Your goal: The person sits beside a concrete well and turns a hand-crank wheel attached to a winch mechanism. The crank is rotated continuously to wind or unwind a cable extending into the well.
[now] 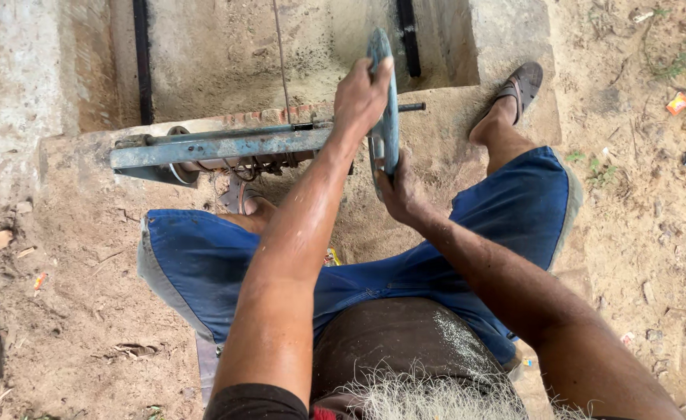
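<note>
Head view: the left hand (361, 92) is gripping the far rim of a blue-grey wheel (384, 117), fingers clamped over it. The right hand (402, 192) is clasping the near rim. The wheel is standing on edge at the right end of a blue bar (218, 148), above sandy ground (86, 311).

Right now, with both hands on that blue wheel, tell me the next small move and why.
Probably turn the blue wheel a little further, as a judgement only. The left hand grips its upper rim and the right hand its lower rim, opposite each other, which suits rotating it. The wheel stands on edge at the end of the blue metal bar, over the concrete channel.
</note>
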Action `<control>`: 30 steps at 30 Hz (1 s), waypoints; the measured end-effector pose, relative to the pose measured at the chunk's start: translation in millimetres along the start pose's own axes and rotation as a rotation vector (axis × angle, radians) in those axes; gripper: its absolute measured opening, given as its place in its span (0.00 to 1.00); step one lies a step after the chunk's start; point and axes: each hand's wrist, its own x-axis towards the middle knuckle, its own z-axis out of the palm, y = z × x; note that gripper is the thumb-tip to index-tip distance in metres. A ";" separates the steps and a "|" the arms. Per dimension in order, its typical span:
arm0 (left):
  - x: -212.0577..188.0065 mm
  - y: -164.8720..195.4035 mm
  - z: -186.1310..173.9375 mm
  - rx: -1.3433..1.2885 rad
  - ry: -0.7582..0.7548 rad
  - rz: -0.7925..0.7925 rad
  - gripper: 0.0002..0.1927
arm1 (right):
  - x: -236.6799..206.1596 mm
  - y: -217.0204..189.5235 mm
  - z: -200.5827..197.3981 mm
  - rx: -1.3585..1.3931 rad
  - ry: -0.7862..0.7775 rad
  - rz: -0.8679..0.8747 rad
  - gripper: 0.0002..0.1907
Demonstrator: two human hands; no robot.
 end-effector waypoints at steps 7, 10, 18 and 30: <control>8.7 1.7 34.3 0.203 0.039 -0.021 0.28 | -6.4 2.9 -8.8 -0.207 -0.097 0.046 0.20; -7.3 -9.6 39.9 0.180 0.073 0.025 0.30 | 5.3 -11.3 -42.3 -0.229 -0.421 0.287 0.16; -75.3 -16.2 50.0 0.098 0.148 0.221 0.33 | 71.3 -75.2 -102.3 -0.099 -0.134 0.377 0.18; -153.5 -80.1 78.9 0.281 0.107 0.345 0.28 | 135.0 -130.2 -77.8 -0.014 -0.024 0.261 0.30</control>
